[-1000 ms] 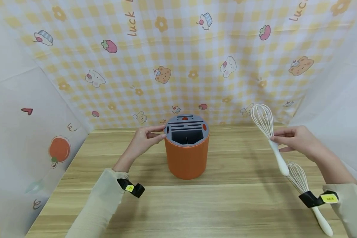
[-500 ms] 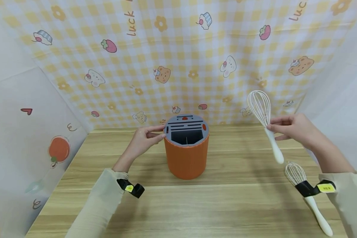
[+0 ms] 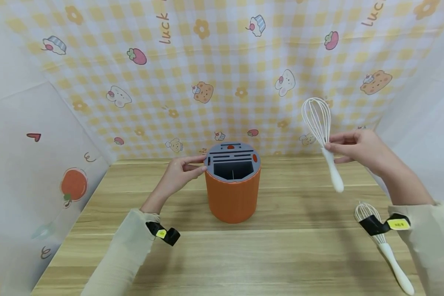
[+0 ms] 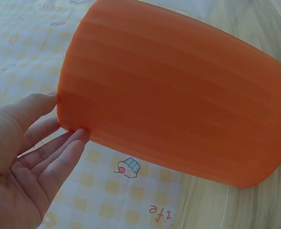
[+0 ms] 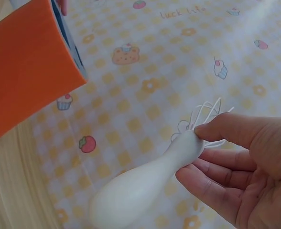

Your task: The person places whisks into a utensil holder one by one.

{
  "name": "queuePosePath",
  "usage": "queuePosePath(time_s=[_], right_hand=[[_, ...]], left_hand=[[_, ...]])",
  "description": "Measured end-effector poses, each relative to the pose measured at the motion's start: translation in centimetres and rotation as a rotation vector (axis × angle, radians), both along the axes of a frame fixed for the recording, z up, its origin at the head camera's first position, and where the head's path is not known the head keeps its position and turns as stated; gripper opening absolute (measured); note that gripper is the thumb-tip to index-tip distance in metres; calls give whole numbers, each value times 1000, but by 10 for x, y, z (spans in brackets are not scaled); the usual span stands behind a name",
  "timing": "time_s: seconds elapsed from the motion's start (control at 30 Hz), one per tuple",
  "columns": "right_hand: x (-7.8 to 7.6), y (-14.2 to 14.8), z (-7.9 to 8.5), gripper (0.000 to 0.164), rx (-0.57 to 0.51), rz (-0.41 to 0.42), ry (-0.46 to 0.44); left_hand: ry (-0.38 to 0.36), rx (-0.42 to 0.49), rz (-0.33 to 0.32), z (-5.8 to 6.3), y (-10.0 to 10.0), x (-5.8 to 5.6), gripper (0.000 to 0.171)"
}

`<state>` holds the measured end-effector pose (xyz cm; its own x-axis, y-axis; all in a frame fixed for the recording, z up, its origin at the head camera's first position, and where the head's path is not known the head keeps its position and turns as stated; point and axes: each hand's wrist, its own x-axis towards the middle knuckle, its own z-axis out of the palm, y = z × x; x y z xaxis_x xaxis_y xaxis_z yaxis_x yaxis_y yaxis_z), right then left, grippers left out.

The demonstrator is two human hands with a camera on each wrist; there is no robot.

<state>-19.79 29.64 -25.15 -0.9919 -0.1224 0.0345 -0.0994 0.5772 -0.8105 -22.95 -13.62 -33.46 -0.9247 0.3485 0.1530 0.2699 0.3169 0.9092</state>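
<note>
One white whisk (image 3: 330, 162) is held up off the wooden table (image 3: 274, 255), to the right of the orange holder (image 3: 232, 201). We see it tilted, thin wire loops up and smooth bulging handle down, pinched between thumb and fingers of the right hand (image 3: 366, 150) where wires meet handle. The holder stands upright, its grey top (image 3: 257, 165) cut with narrow slots and a large dark opening split by a divider. We see the left hand (image 3: 177, 174) with fingers extended, touching the holder's left rim. A second whisk (image 3: 387, 253) lies right of the holder and nearer us; a black wrist mount (image 3: 373, 225) hides part of its wires. Behind the holder hangs a yellow checked cloth (image 3: 240, 65).
</note>
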Motion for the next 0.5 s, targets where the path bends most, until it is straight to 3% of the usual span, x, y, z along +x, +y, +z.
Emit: queuePosePath(time_s=[0.5], right_hand=[[-3, -24, 10, 53, -30, -38, 53]], left_hand=[[10, 1, 3, 0, 1, 1, 41]])
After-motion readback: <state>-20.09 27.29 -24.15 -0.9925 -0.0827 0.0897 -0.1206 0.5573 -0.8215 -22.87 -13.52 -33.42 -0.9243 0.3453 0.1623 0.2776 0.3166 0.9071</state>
